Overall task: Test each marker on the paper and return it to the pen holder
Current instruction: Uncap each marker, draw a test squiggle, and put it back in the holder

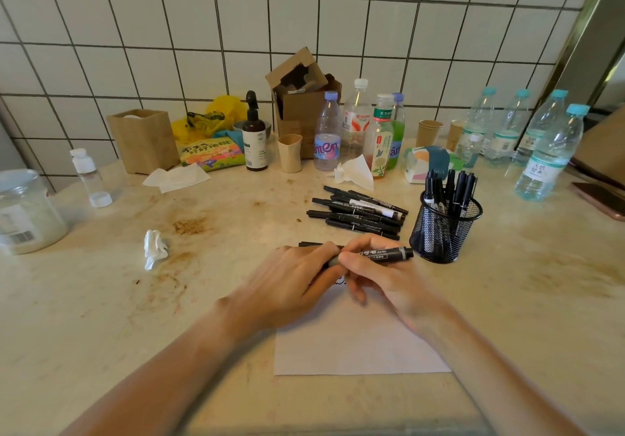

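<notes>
Both hands hold one black marker (pixel 382 253) level above the top edge of a white paper (pixel 355 344). My right hand (pixel 375 276) grips its barrel; the capped right end sticks out toward the holder. My left hand (pixel 291 280) grips the marker's left end, which its fingers hide. A bit of black scribble shows on the paper between the hands. A pile of several black markers (pixel 358 212) lies behind the hands. The black mesh pen holder (pixel 444 229) stands to the right with several markers upright in it.
Plastic bottles (pixel 358 128), paper cups, a cardboard box (pixel 301 97) and a tissue pack line the tiled wall. More water bottles (pixel 548 155) stand at the right. A crumpled tissue (pixel 154 248) lies left of the hands, a jar (pixel 27 212) at the far left.
</notes>
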